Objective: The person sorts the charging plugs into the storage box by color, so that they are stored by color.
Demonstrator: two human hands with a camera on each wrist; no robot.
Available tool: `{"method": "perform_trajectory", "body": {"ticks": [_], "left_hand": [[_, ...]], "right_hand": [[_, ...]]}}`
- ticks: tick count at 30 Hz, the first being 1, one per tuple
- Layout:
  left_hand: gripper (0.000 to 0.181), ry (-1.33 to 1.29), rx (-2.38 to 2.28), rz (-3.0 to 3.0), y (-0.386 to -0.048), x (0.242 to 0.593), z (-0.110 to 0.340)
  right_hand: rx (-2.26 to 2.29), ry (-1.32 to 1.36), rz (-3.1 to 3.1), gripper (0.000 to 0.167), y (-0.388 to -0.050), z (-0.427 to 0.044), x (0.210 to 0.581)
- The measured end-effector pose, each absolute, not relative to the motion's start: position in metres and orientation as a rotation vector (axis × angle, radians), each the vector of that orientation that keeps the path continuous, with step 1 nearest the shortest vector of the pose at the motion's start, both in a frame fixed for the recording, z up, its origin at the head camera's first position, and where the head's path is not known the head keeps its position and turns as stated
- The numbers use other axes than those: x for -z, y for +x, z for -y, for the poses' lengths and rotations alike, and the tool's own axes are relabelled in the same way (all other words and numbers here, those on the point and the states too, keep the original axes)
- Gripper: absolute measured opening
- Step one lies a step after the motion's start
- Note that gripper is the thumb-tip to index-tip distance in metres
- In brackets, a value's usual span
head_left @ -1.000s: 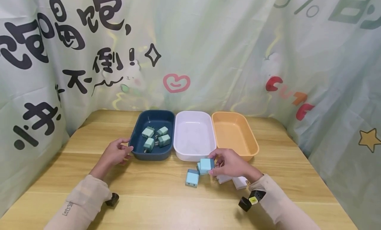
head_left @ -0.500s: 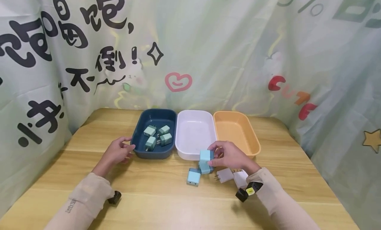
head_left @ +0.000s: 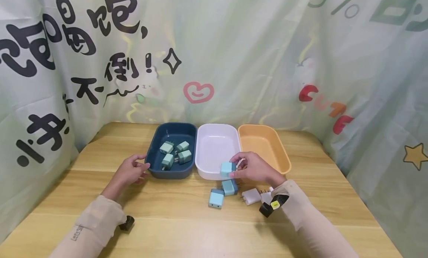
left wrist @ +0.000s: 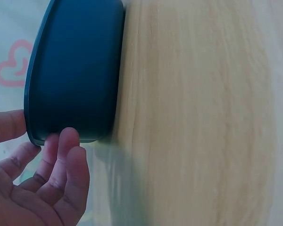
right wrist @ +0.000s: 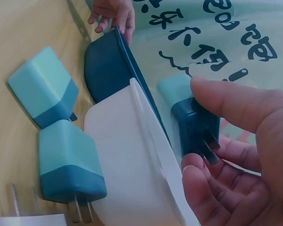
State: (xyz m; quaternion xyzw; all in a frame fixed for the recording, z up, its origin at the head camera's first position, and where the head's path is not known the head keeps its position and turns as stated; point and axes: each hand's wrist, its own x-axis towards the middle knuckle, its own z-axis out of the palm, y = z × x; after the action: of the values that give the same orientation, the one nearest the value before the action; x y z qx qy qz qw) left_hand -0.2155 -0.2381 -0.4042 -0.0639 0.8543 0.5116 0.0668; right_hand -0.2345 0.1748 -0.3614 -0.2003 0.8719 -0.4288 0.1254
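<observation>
A light-blue USB wall charger (head_left: pixel 227 169) with a dark-blue prong end is pinched between the thumb and fingers of my right hand (head_left: pixel 255 168). It hangs at the front rim of the white tray (head_left: pixel 217 175); its metal prongs show in the right wrist view. Two more blue chargers, one nearer (head_left: pixel 216 198) and one just behind it (head_left: pixel 229 187), lie on the table in front of that tray. My left hand (head_left: pixel 131 169) touches the front-left corner of the dark-blue tray (left wrist: pixel 80 70) with thumb and fingertips, the other fingers loosely bent. Several pale-green chargers (head_left: pixel 168 161) lie inside it.
To the right of the white tray stands an orange tray (head_left: pixel 264 146), side by side with it. White chargers (head_left: pixel 251 196) lie on the wooden table (head_left: pixel 187 228) below my right wrist, partly covered by it. A printed curtain (head_left: pixel 234 65) hangs behind the table.
My right hand has lifted the charger off the pile and carried it up and slightly left to the white tray's front rim. The left hand stays at the dark-blue tray.
</observation>
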Motion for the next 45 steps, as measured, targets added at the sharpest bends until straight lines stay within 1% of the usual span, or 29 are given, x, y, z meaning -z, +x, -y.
{"method": "perform_trajectory", "body": {"ticks": [7,16,27,45], "left_hand": [[0.053,-0.195,-1.536,-2.575,-0.216,0.404,0.239],[0.053,-0.234,-1.520,-2.563,-0.214,0.402,0.238],[0.053,-0.230,-1.529,-2.559,-0.214,0.402,0.238],[0.052,-0.223,-1.537,-2.575,-0.216,0.405,0.239]], "right_hand": [[1.243,-0.605,-2.545,0.040,-0.244,-0.173,0.360],[1.225,-0.529,-2.568,0.041,-0.256,-0.168,0.356],[1.205,-0.515,-2.592,0.038,-0.273,-0.163,0.353],[1.159,-0.371,-2.585,0.041,-0.300,-0.146,0.358]]}}
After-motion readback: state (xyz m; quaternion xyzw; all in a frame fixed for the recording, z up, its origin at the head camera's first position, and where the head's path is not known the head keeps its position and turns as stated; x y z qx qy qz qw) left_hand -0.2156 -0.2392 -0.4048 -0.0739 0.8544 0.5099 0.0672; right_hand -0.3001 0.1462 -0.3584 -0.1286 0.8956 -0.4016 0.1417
